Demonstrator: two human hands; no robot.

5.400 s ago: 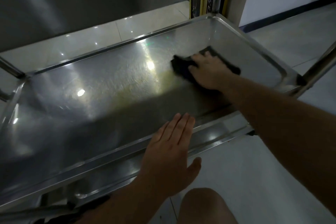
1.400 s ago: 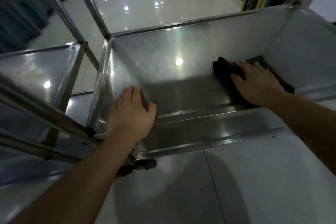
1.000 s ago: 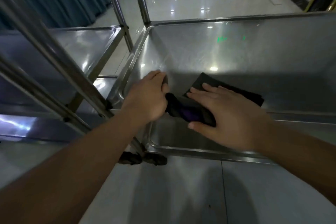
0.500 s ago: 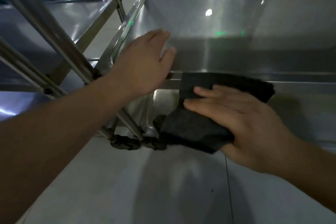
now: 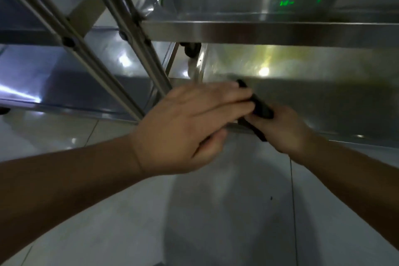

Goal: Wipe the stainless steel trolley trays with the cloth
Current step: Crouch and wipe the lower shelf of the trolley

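steel lower tray [image 5: 323,75]: both hands' fingers [image 5: 228,101] grip the dark cloth [image 5: 262,110]

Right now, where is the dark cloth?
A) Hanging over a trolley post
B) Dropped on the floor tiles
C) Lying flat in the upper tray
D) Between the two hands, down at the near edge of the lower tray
D: the dark cloth sits bunched between the left hand and the right hand, at the near edge of the lower tray.

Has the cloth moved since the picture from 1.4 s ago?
Yes. Then it lay in the middle tray; now the cloth is down at the near edge of the bottom tray, below that tray's rim.
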